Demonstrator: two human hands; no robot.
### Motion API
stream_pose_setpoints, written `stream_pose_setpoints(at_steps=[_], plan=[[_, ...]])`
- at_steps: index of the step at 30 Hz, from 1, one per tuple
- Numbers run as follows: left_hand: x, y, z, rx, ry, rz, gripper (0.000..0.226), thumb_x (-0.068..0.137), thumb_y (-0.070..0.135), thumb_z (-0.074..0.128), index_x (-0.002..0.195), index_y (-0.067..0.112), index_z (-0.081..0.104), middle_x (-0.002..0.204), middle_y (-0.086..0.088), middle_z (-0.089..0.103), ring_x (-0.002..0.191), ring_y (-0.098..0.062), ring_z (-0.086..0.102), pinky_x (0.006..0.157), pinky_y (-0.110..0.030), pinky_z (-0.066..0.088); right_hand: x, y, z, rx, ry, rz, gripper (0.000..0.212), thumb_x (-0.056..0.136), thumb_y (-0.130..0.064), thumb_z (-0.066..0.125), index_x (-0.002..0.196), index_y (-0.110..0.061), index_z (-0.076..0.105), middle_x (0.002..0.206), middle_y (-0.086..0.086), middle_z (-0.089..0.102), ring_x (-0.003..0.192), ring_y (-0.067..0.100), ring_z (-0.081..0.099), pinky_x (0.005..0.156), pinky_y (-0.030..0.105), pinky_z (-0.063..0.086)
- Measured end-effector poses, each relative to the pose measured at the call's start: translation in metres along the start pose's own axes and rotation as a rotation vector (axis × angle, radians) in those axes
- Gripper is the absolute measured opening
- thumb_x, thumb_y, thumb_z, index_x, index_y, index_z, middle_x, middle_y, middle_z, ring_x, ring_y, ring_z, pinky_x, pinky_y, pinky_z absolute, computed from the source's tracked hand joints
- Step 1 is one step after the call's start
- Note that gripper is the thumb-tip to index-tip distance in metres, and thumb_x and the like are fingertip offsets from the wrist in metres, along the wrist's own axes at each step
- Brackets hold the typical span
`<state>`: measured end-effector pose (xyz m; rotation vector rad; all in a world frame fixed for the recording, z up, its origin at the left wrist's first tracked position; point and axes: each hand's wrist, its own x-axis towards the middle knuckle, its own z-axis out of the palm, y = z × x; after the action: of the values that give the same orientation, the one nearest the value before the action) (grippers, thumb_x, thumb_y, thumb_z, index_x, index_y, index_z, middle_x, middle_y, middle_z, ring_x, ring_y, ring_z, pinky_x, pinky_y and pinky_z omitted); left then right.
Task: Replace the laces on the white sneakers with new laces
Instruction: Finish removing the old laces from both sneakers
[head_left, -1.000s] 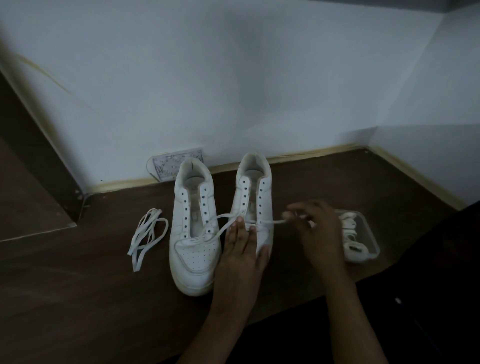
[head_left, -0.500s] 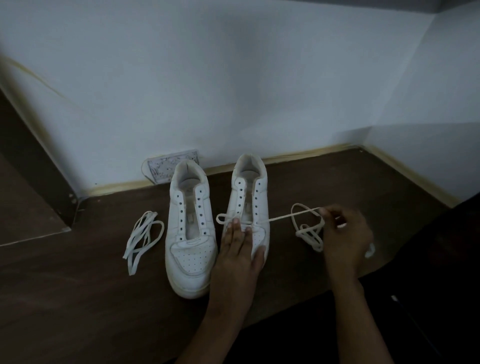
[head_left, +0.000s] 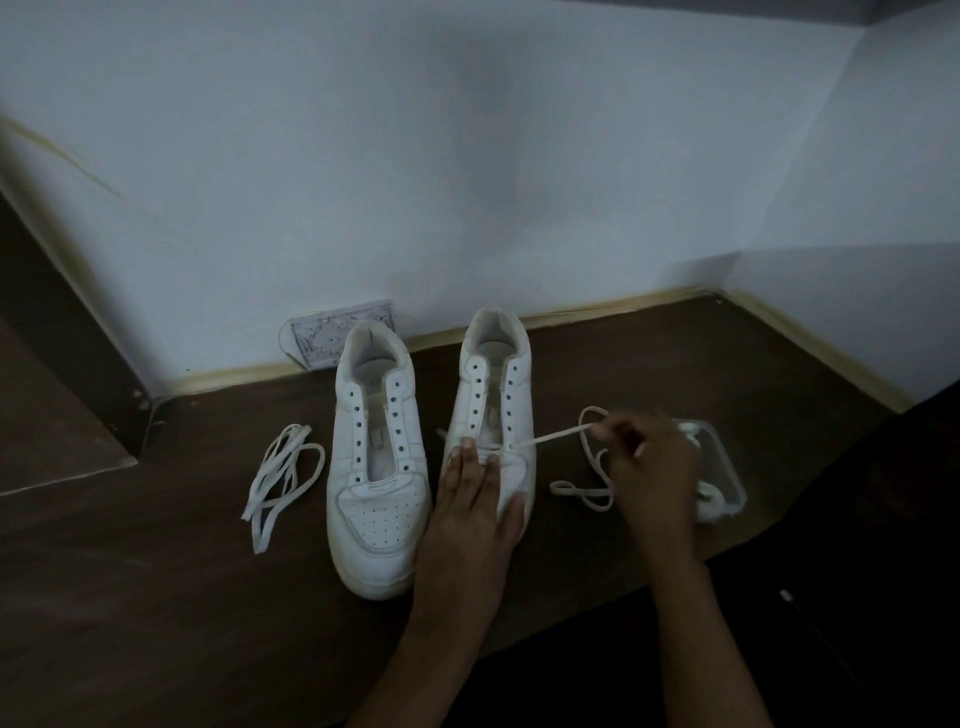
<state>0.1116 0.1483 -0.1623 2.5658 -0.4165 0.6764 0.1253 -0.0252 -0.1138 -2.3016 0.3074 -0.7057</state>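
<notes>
- Head view looks down on 2 white sneakers standing side by side on a dark floor (head_left: 156, 597), toes toward the person, heels by the white wall (head_left: 467, 156).
- Left sneaker (head_left: 376, 467) shows bare eyelets and no lace.
- Right sneaker (head_left: 498, 410) has a lace (head_left: 550, 435) running out of a low eyelet on its right side.
- Left hand (head_left: 475, 499) lies flat on the right sneaker's toe, fingers straight, pressing it down.
- Right hand (head_left: 652, 462) pinches the lace and draws it taut to the right; slack loops lie on the floor just beside the shoe.
- Loose lace bundle (head_left: 283, 480) lies left of the left sneaker, apart from it.
- Clear plastic box (head_left: 719, 467) sits behind the right hand with white laces inside.
- Patterned card (head_left: 332, 338) leans against the wall behind the left sneaker.
- Step in hand, as I judge it: drawing the lace through the lowest eyelets; whether it is going in or coming out cannot be told.
- Next move probably calls for keeping the shoe pinned and pulling evenly, so the lace slides without snagging.
</notes>
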Motion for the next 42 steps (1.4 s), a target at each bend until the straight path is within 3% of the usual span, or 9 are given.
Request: stream_pose_setpoints(at_steps=[3,8,12,15,22,27,31,35,42], plan=[[0.000,0.002,0.001,0.019,0.018,0.005,0.053,0.091,0.038,0.041,0.126,0.004,0.062,0.139,-0.019,0.052,0.132,-0.025,0.040,0.104,-0.050,0.025,0.002,0.009,-0.011,0.030,-0.033,0.123,0.010,0.079,-0.019,0.076,0.076,-0.022,0.067,0.086,-0.008,0.063,0.079,0.003,0.059,0.064,0.008,0.039],[0.000,0.003,0.001,0.049,0.076,0.049,0.051,0.090,0.033,0.043,0.122,-0.001,0.064,0.134,-0.024,0.055,0.127,-0.032,0.050,0.101,-0.047,0.032,-0.004,-0.010,0.014,-0.037,-0.169,-0.111,0.028,0.079,-0.024,0.076,0.106,-0.021,0.069,0.106,-0.013,0.057,0.088,0.005,0.056,0.075,0.017,0.045],[0.001,0.002,0.002,0.061,0.091,0.071,0.049,0.090,0.030,0.043,0.119,-0.004,0.065,0.130,-0.027,0.057,0.121,-0.036,0.057,0.100,-0.047,0.036,-0.014,-0.025,0.030,-0.019,-0.282,-0.172,0.004,0.086,-0.019,0.068,0.087,-0.018,0.072,0.088,-0.006,0.067,0.086,0.009,0.058,0.078,0.028,0.048],[0.000,0.001,0.002,0.027,0.051,0.035,0.050,0.091,0.033,0.043,0.123,0.000,0.063,0.134,-0.023,0.055,0.126,-0.032,0.052,0.102,-0.045,0.033,-0.010,-0.022,0.021,-0.033,-0.235,-0.210,0.013,0.082,-0.008,0.069,0.072,-0.016,0.068,0.071,-0.006,0.062,0.071,0.011,0.057,0.066,0.030,0.047],[0.001,0.003,0.001,0.012,0.026,-0.022,0.052,0.091,0.038,0.041,0.124,0.004,0.063,0.137,-0.019,0.055,0.130,-0.022,0.038,0.104,-0.047,0.027,-0.001,0.004,-0.046,0.062,0.136,0.101,0.014,0.080,-0.011,0.074,0.077,-0.023,0.068,0.078,-0.007,0.065,0.068,-0.003,0.054,0.063,0.004,0.036],[0.001,0.008,-0.001,-0.060,0.004,-0.077,0.044,0.095,0.032,0.056,0.129,0.005,0.060,0.143,-0.017,0.049,0.134,-0.020,0.033,0.109,-0.043,0.017,-0.010,0.008,-0.040,-0.057,-0.102,0.150,0.009,0.079,-0.014,0.076,0.081,-0.022,0.072,0.080,-0.016,0.061,0.072,0.000,0.059,0.059,0.011,0.040],[0.003,0.011,-0.004,-0.090,-0.024,-0.110,0.045,0.090,0.026,0.068,0.129,0.005,0.060,0.144,-0.016,0.048,0.135,-0.022,0.038,0.109,-0.042,0.021,-0.013,0.007,-0.028,-0.088,-0.201,0.122,0.039,0.084,0.002,0.063,0.117,-0.019,0.065,0.113,-0.004,0.061,0.097,0.007,0.059,0.072,0.007,0.042],[0.003,0.010,-0.008,-0.108,-0.030,-0.107,0.042,0.088,0.026,0.070,0.125,0.006,0.064,0.142,-0.016,0.050,0.131,-0.027,0.049,0.104,-0.036,0.034,-0.029,0.009,-0.005,-0.379,-0.383,0.062,0.050,0.085,0.002,0.054,0.129,-0.019,0.058,0.143,0.001,0.044,0.127,0.022,0.046,0.098,0.032,0.044],[0.011,0.004,-0.032,-0.232,-0.051,-0.137,0.032,0.093,0.023,0.063,0.125,0.016,0.065,0.144,-0.002,0.050,0.129,-0.016,0.052,0.099,-0.025,0.041,-0.033,-0.001,0.001,-0.230,-0.245,0.121,0.027,0.084,0.002,0.055,0.100,-0.013,0.071,0.100,0.006,0.068,0.097,0.022,0.063,0.081,0.030,0.049]])
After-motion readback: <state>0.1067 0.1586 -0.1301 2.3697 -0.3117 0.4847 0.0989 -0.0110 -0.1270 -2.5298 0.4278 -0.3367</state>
